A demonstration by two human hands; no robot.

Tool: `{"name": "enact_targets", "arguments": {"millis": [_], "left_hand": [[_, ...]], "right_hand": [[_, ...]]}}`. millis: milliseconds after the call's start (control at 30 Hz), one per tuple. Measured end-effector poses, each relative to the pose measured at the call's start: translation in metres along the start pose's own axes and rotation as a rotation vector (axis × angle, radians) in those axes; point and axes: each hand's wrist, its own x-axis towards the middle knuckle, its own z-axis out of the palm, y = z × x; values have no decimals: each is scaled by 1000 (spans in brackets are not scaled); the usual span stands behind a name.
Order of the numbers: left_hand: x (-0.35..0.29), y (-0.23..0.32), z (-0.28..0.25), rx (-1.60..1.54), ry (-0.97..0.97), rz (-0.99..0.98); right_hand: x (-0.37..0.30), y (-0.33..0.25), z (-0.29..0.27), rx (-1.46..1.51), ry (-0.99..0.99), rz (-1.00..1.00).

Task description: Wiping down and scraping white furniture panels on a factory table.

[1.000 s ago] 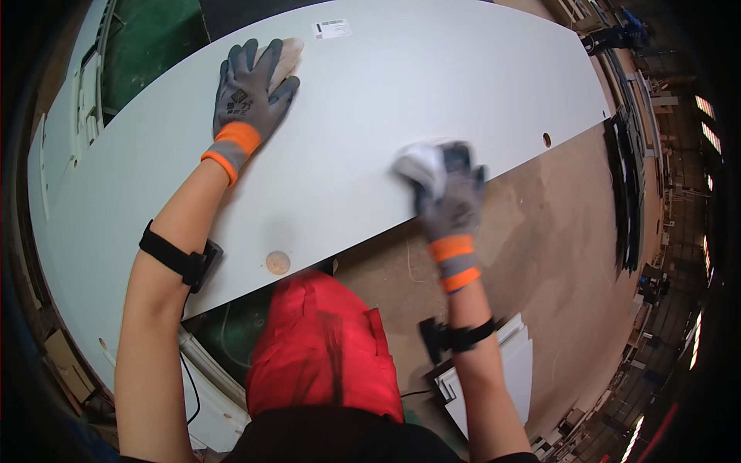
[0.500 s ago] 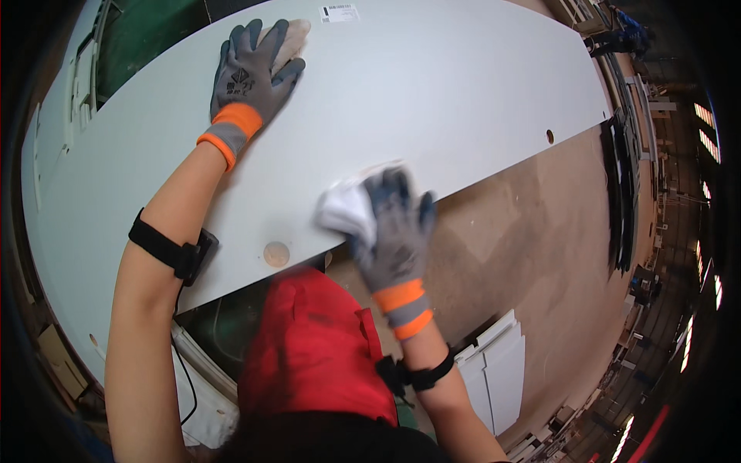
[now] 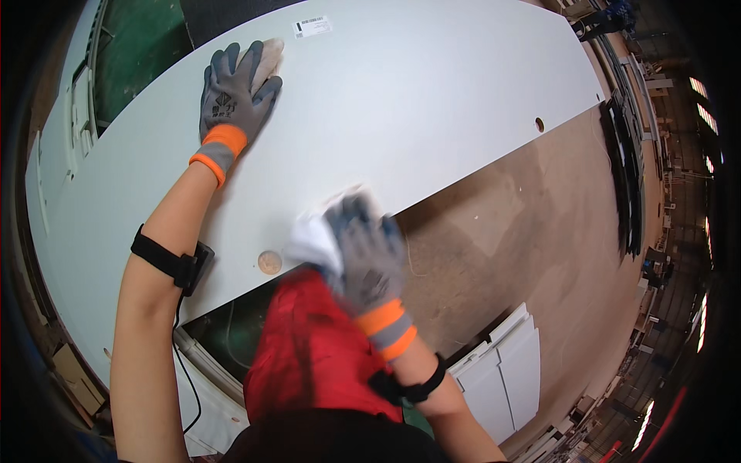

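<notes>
A large white panel lies beneath both my hands, with a small printed label near its far edge. My left hand, in a grey glove with an orange cuff, presses on the far left part of the panel. Under its fingers and thumb sits a beige cloth, partly covered by the glove. My right hand, gloved alike and blurred by motion, holds a white cloth against the panel's near edge. Just left of that cloth is a round hole in the panel.
Another hole is near the panel's right end. White boards stand low at my right, and dark strips are stacked beyond the brown floor. A person is far off at the upper right.
My right hand has slid with the white cloth toward me and to the left, along the panel's near edge. The left hand stays on the beige cloth; the whole view has shifted slightly.
</notes>
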Motion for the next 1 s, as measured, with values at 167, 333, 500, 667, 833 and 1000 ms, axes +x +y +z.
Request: {"name": "enact_targets", "arguments": {"millis": [167,333,500,667,833,1000], "left_hand": [[-1,3,4,-29,0,9],[-1,-1,2,-39,-23,-6],[4,5,-6,-91,-27,-11],[-4,7,2,-63,10,5],[-3,9,-9,-74,-39,-18],[-2,9,-4,-20,-59,-24]], "right_hand": [[-10,7,14,64,-8,-9],[41,89,-10,-151,285,92],[86,219,-53,-307,529,370],[112,304,-78,-268,597,629],[103,250,-69,-280,504,492],[44,66,17,117,309,-69]]}}
